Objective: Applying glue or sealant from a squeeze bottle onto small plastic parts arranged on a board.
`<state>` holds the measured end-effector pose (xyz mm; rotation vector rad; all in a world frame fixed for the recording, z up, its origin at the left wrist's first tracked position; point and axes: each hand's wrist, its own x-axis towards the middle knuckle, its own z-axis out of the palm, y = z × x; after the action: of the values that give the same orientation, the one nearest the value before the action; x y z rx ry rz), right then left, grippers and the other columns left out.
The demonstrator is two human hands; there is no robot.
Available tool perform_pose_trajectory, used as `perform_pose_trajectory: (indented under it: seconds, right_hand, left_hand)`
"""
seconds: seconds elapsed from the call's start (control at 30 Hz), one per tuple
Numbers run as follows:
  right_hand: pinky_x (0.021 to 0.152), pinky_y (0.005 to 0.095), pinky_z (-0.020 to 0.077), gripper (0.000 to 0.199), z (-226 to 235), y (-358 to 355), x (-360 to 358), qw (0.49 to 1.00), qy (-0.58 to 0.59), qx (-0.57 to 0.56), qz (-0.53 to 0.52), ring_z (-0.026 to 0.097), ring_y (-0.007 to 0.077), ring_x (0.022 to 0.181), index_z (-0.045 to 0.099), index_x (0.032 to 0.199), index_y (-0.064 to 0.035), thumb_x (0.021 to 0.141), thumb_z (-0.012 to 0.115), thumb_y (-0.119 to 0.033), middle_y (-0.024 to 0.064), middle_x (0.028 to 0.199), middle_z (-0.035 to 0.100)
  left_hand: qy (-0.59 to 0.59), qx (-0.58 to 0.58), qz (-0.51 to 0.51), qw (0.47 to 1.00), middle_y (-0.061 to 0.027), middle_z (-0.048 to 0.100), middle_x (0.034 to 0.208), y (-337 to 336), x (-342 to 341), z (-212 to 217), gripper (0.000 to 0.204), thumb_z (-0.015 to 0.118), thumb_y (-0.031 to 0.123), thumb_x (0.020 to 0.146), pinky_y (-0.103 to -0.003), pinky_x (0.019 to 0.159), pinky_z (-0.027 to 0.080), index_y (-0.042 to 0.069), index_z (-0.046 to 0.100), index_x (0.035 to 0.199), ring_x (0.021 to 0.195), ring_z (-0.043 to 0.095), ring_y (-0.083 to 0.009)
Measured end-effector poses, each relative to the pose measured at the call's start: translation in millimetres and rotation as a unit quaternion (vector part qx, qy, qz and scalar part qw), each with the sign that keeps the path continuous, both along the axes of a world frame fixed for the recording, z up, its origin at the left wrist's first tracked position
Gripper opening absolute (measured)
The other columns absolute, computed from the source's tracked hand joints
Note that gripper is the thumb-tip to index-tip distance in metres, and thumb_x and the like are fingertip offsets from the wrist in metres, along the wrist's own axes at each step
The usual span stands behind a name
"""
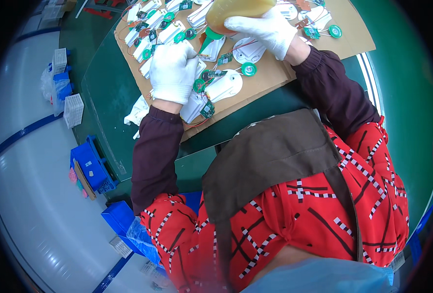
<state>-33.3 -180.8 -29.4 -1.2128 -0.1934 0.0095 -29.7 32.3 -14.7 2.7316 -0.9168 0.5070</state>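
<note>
Green worktop (114, 93), cardboard sheet (270, 73), and our gluing step in hand.
We judge this a dispensing pass: our right hand (265, 27) is closed round an amber squeeze bottle (236, 9) tipped onto a white plastic piece (214, 46), while our left hand (173, 72), fingers curled, pins another piece at the sheet's near edge. Next we would need a steady nozzle over each small green circuit board (225, 59).

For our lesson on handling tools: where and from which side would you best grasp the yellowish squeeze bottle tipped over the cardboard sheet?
Grip the yellowish squeeze bottle round its wide body, from above and the right, as the right hand does. It lies tilted with its green nozzle pointing down at the white parts, so the narrow nozzle end must stay free.
</note>
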Motion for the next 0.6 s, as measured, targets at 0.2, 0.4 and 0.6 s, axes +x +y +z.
perform_pose_trajectory:
  seconds: [0.2, 0.4, 0.6]
  right_hand:
    - [0.074, 0.0258, 0.0462, 0.039, 7, -1, -4, 1.000, -0.002, 0.019, -0.012, 0.056, 0.0130, 0.088, 0.053, 0.107, -0.0026, 0.072, 0.070, -0.009, 0.0040, 0.097, 0.059]
    - [0.072, 0.0257, 0.0484, 0.037, 15, 1, -9, 0.999, 0.028, 0.033, -0.024, 0.057, 0.0138, 0.086, 0.054, 0.106, -0.0019, 0.073, 0.069, -0.007, 0.0054, 0.096, 0.059]
    - [0.071, 0.0264, 0.0496, 0.034, 19, 3, -11, 0.996, -0.031, 0.069, -0.038, 0.059, 0.0147, 0.084, 0.055, 0.104, -0.0004, 0.073, 0.068, -0.006, 0.0065, 0.095, 0.060]
  left_hand:
    - [0.004, 0.009, 0.017, 1.000, -0.0049, 0.056, 0.063, 0, 3, -1, 0.008, 0.067, 0.014, 0.063, -0.035, 0.060, 0.044, 0.013, 0.059, 0.062, 0.068, 0.054, -0.0242]
    - [0.019, 0.010, 0.021, 1.000, -0.0049, 0.057, 0.064, 0, 3, -3, 0.006, 0.065, 0.015, 0.064, -0.035, 0.061, 0.044, 0.013, 0.060, 0.063, 0.068, 0.055, -0.0243]
    - [0.017, 0.011, 0.025, 0.999, -0.0038, 0.057, 0.064, 1, 2, -5, 0.006, 0.064, 0.015, 0.065, -0.036, 0.062, 0.044, 0.014, 0.060, 0.063, 0.070, 0.054, -0.0237]
